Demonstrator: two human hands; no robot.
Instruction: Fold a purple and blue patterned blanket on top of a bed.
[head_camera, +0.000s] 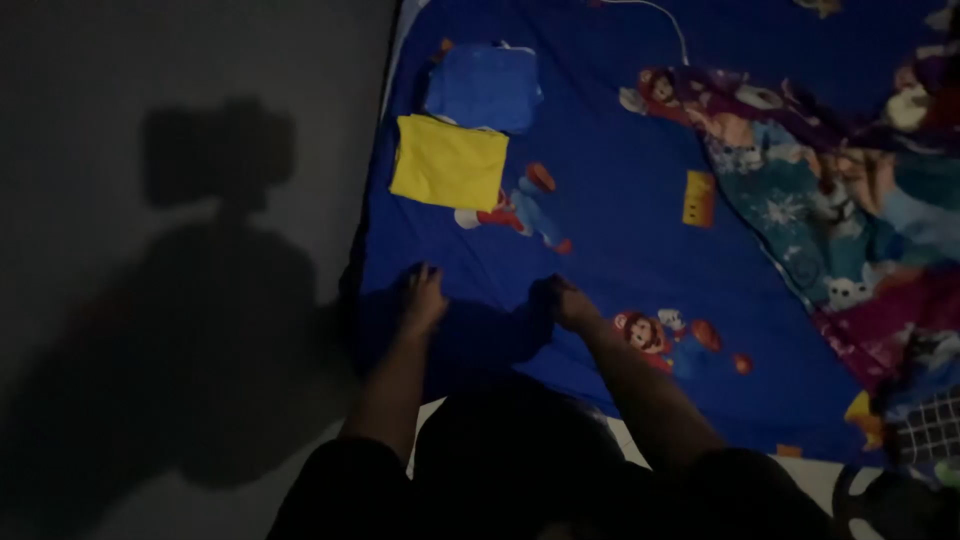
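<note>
Two folded cloths, yellow (449, 162) and blue (484, 87), lie beyond both hands.

Two hands pressed on a dark blue cloth at the near edge of a bed, in dim light.

The left hand (424, 297) and right hand (568, 300) lie flat on the dark blue cloth (470, 335) over a cartoon-print blue bedsheet (620, 150). Further up lie a folded yellow cloth (449, 162) and a folded blue cloth (483, 87), touching. A multicoloured cartoon blanket (850, 200) is bunched at right; a grey wall (180, 250) carrying the person's shadow stands at left.
</note>
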